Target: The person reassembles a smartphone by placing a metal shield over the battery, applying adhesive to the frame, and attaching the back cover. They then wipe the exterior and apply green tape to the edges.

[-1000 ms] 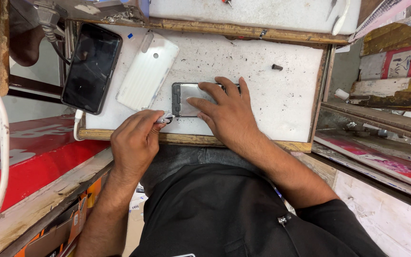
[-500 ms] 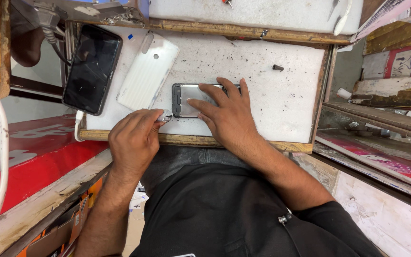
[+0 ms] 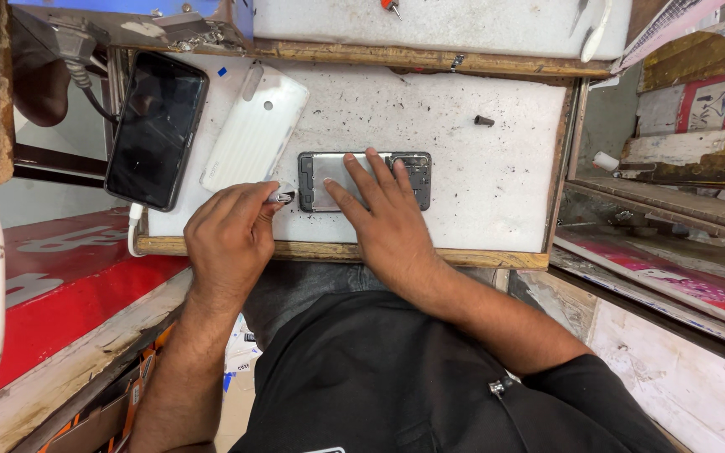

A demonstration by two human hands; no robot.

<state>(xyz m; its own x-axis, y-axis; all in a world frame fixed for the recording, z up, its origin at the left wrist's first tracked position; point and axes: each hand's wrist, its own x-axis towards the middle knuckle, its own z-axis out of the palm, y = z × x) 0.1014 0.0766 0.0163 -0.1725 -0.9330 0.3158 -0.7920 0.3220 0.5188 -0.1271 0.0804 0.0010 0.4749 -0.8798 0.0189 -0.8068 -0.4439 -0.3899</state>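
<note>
Fingers of the right hand (image 3: pixel 388 222) lay spread flat on the opened phone (image 3: pixel 362 180); left hand (image 3: pixel 230 239) pinched a small metal tool (image 3: pixel 281 198) at its left end.

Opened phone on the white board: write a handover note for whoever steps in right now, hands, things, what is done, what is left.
Left hand: pinches a small metal tool, tip at the left end of the opened phone.
Right hand: fingers spread flat on the phone, pinning it to the white board.
Nearby: white back cover and a black phone lie to the left; a small dark part lies apart, upper right.
Done: back cover is off, inner frame exposed.
Left: phone not closed up; cover not refitted.
</note>
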